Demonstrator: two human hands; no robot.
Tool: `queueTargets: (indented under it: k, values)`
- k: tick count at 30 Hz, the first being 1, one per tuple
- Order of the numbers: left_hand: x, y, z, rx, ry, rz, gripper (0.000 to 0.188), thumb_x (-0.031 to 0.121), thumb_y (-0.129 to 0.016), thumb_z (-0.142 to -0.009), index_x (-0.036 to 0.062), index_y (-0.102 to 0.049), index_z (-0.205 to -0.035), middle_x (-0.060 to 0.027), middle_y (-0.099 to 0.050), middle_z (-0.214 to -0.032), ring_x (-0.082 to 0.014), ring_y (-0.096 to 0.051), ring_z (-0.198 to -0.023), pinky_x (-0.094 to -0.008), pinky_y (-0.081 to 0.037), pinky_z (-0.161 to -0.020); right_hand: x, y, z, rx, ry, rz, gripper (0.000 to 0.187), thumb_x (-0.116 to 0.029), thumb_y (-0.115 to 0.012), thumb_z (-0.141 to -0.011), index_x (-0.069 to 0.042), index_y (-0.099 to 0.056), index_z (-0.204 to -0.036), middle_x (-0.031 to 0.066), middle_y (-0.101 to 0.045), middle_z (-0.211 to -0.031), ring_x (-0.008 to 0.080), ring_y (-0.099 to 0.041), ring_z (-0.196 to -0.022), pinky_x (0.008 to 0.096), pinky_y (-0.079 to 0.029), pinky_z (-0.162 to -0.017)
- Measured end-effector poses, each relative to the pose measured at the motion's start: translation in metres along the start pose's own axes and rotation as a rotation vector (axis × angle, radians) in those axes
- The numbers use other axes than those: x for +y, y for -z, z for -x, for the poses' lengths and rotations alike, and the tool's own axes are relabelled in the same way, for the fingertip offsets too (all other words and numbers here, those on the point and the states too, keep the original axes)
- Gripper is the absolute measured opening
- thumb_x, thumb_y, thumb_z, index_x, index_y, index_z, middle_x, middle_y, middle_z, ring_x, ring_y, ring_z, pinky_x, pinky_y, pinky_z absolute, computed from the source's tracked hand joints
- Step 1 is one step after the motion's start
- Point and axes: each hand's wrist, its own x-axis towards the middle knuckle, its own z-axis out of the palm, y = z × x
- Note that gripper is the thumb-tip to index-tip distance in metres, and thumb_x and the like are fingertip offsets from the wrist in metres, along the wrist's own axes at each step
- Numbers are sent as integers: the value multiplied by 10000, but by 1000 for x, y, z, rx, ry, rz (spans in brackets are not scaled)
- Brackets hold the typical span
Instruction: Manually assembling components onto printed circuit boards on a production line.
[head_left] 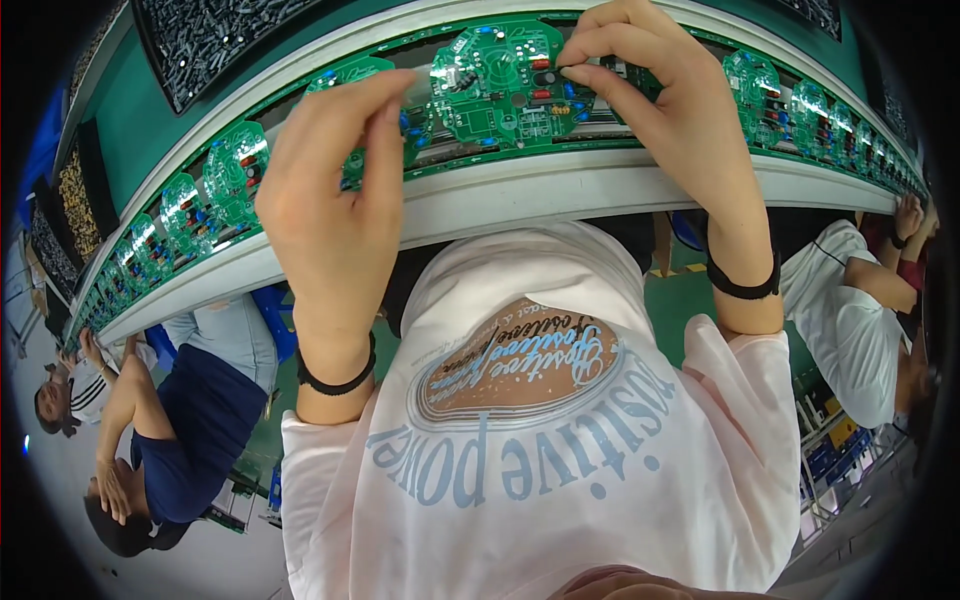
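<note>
A green circuit board [487,115] lies on the line in front of me, fitted with red, blue and black parts. At its right edge, my right hand [680,100] has thumb and forefinger brought together in a pinch beside a small dark part. Whatever sits between those fingertips is too small to name. My left hand [335,190] is held just left of this board, above a neighbouring board [350,75] that it partly covers. Its thumb and forefinger are closed at the tips, and what they hold, if anything, is hidden.
More circuit boards [235,172] run along the rail to the left, and others [808,108] to the right. A pale metal rail [520,190] borders the line. Beyond it stands a black tray [215,45] of small parts. A person in dark blue [205,430] sits at left; another in white [850,320] at right.
</note>
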Motion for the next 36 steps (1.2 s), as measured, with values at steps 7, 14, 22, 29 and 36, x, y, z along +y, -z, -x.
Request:
queueTargets:
  k: [7,14,22,29,36]
  values:
    - [16,-19,-7,-66,-133,-264,195,12,-776,-796,71,-745,-980,-50,-689,-955,-263,-655,-858,-368,-528,-709,-1,-2,-1,-2,-4,59,105,24,-746,-852,0,-700,-943,112,-664,-953,286,-655,-883,354,-517,-755]
    - [12,-36,-7,-76,-175,-303,180,19,-775,-788,75,-739,-955,-49,-680,-971,-266,-637,-860,-381,-521,-719,67,-34,-11,288,678,-538,108,32,-745,-846,4,-691,-936,115,-664,-947,287,-649,-886,354,-512,-770]
    - [15,-20,-4,-47,-108,-88,170,-67,-711,-893,8,-746,-1042,-96,-725,-1043,-175,-692,-854,-289,-550,-736,8,1,1,-1,23,-22,91,31,-734,-855,4,-683,-925,115,-651,-929,288,-637,-878,358,-507,-765]
    - [5,2,6,-28,89,243,164,-107,-683,-918,-50,-734,-1063,-121,-724,-1026,-162,-714,-877,-259,-591,-768,60,-33,-10,291,636,-330,90,-17,-743,-846,-15,-685,-915,97,-647,-918,309,-631,-886,383,-509,-752]
    - [1,9,6,5,121,294,147,-92,-733,-883,-25,-758,-1012,-87,-722,-988,-132,-697,-826,-221,-566,-731,52,-27,-9,271,666,-128,91,-43,-719,-846,-18,-678,-924,101,-654,-915,324,-642,-885,404,-524,-747]
